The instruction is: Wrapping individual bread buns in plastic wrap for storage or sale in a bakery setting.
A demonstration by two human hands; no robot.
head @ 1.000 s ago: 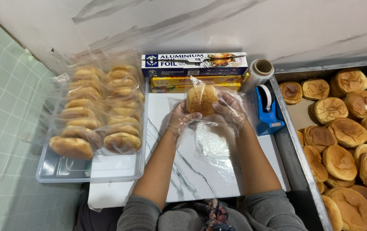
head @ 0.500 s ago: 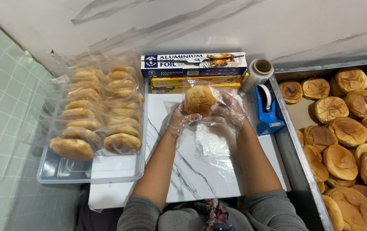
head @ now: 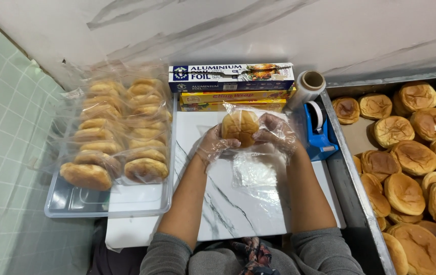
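The marble-patterned work board [head: 228, 203] filled the centre of the frame, and the metal tray [head: 353, 168] of bare buns [head: 414, 158] took up the whole right side. At left centre a clear plastic tray [head: 75, 203] held two rows of wrapped buns [head: 119, 137], the nearest row close to its front end; one more laid carelessly there could, I judged, slide off onto the bare part of the tray or over the rim.

At the upper centre lay the stacked foil and wrap boxes [head: 230, 76], with a roll of clear film [head: 307, 86] leaning beside them and a blue tape dispenser [head: 320, 132] just right of the hands.

Both hands wore thin clear gloves. The left hand [head: 213, 145] and the right hand [head: 276, 135] together grasped a single bun [head: 240, 127], held up above the board just below the boxes, with a clear plastic bag [head: 253, 173] hanging loose beneath it. The likeliest trouble was there: slick glove on slick film gives little grip, so the bun could slip through, or the bag could bunch or tear if pulled too tight. Squeezing hard would dent the soft crust.
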